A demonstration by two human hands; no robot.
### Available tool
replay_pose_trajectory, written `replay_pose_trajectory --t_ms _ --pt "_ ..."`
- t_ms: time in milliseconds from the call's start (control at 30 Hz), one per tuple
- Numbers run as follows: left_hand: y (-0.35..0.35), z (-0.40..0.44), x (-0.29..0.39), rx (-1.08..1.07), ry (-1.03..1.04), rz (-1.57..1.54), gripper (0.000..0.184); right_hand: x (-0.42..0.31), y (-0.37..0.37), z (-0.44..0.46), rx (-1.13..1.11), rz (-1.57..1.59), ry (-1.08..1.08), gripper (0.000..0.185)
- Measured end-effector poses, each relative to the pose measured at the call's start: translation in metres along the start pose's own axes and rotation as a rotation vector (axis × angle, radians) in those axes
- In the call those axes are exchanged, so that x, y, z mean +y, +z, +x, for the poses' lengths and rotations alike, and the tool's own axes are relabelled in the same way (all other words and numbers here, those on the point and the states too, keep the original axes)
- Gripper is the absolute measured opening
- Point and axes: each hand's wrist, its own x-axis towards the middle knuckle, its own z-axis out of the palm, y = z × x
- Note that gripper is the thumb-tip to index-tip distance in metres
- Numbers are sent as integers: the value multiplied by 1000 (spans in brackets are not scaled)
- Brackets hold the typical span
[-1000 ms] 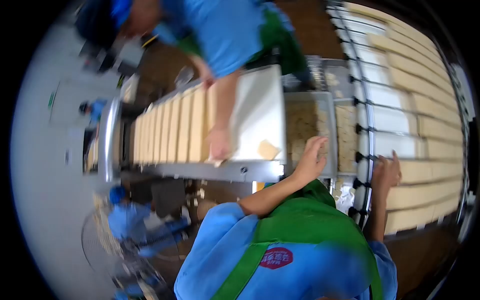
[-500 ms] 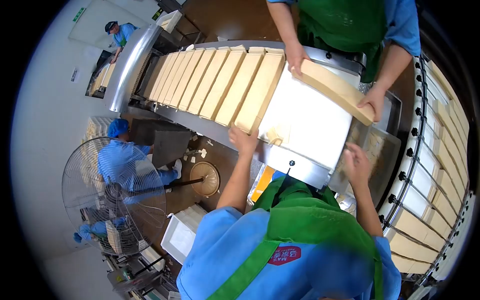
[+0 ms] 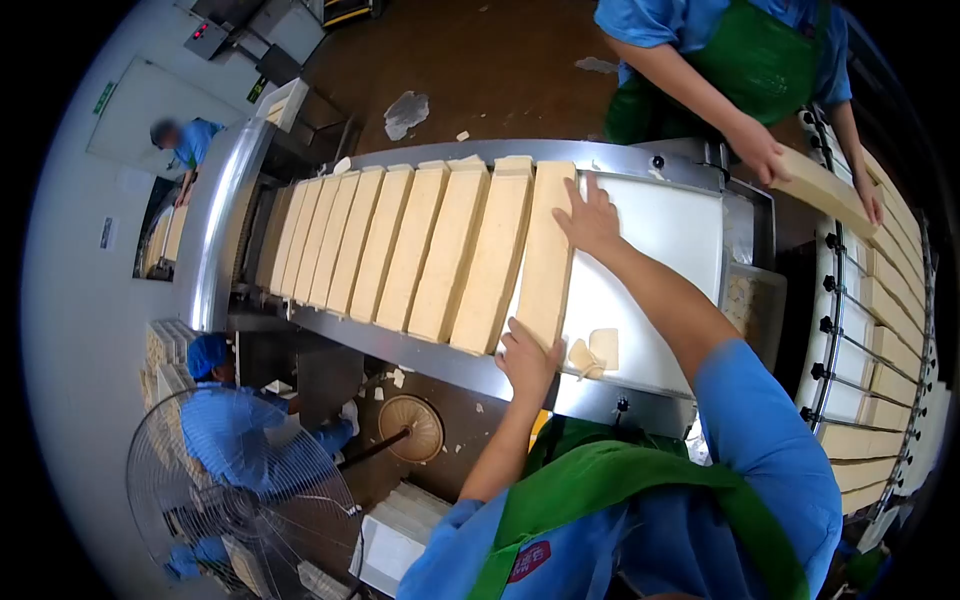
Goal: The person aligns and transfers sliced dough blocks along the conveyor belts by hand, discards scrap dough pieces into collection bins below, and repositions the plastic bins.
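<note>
A row of long pale stacked sheets (image 3: 425, 245) lies across the conveyor (image 3: 660, 230). The end stack (image 3: 545, 255) sits slightly apart from its neighbour. At its near end, my left hand (image 3: 528, 360) has its fingers on the stack's end and side. My right hand (image 3: 593, 215) lies with spread fingers on the right edge of the same stack near its far end. Several loose offcuts (image 3: 597, 352) lie on the white belt beside my left hand.
Across the conveyor a co-worker (image 3: 745, 75) holds another long stack (image 3: 825, 190) beside the rack of stacks (image 3: 890, 330) on the right. A bin of scraps (image 3: 750, 305) stands between. At lower left are a fan (image 3: 240, 500), a seated person (image 3: 230, 420) and a white crate (image 3: 390, 540).
My right hand has moved from near the scrap bin to the end stack's far end. That stack has shifted slightly right. The co-worker has carried their stack towards the right-hand rack.
</note>
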Motion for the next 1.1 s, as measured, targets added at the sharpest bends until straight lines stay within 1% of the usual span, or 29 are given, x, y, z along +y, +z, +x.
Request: replay_pose_trajectory --t_ms 100,167,200,233,300,333,400,433,467,500,567,600,633,733,767,800,833,867,900,933,967,1000,1033,1067,1100 --pt "7 2 -6 4 62 65 99 -24 1 38 -28 2 20 66" --pt "5 6 -5 -95 49 85 100 -31 6 50 -34 -12 45 66" --pt "-4 7 0 -168 24 78 100 -34 5 50 -72 -48 62 67" --pt "-3 10 0 -178 38 77 100 -36 1 48 -113 -87 82 68" --pt "0 9 -3 -194 11 -5 100 -32 -8 44 -142 -4 171 66" --pt "1 9 -4 -199 32 -26 100 -23 -13 40 -135 10 224 68" --pt "1 9 -2 -247 59 -157 91 6 -30 23 -109 17 314 71" --pt "2 9 1 -266 94 -217 88 25 -45 10 -115 66 412 76" --pt "7 8 4 -217 175 -263 83 43 -58 -2 -115 122 513 80" --pt "8 9 12 -249 225 -260 83 61 -62 -12 -85 124 566 80" --pt "9 5 40 -309 299 -277 84 113 -62 -36 36 45 698 92" --pt "11 3 54 -288 364 -263 83 134 -55 -43 103 16 727 100" --pt "17 0 67 -306 364 -262 81 146 -69 -55 133 84 799 101" --pt "32 -9 103 -245 516 -221 78 185 -108 -103 257 429 973 98" --pt "37 -15 118 -206 544 -232 76 206 -102 -120 403 365 978 92" --pt "41 -23 131 -163 599 -331 70 222 -114 -146 482 475 981 90" --pt "44 -30 148 -195 640 -332 70 236 -131 -173 561 583 969 88" --pt "47 -39 166 -248 673 -388 72 250 -149 -201 589 580 1000 88" --pt "49 -50 184 -296 698 -441 75 263 -168 -231 716 608 1024 85" --pt "52 -62 202 -302 782 -394 78 278 -181 -260 841 635 1040 83" --pt "55 -77 221 -312 805 -390 78 310 -180 -287 868 529 1055 81" --pt "59 -92 238 -339 892 -418 78 325 -193 -314 919 579 1131 79" --pt "61 -108 257 -363 977 -448 78 344 -204 -339 922 569 1198 82" --pt "59 -124 277 -361 1101 -442 78 360 -218 -364 815 507 1314 84" --pt "61 -138 293 -364 1114 -440 78 381 -222 -384 728 372 1415 85"
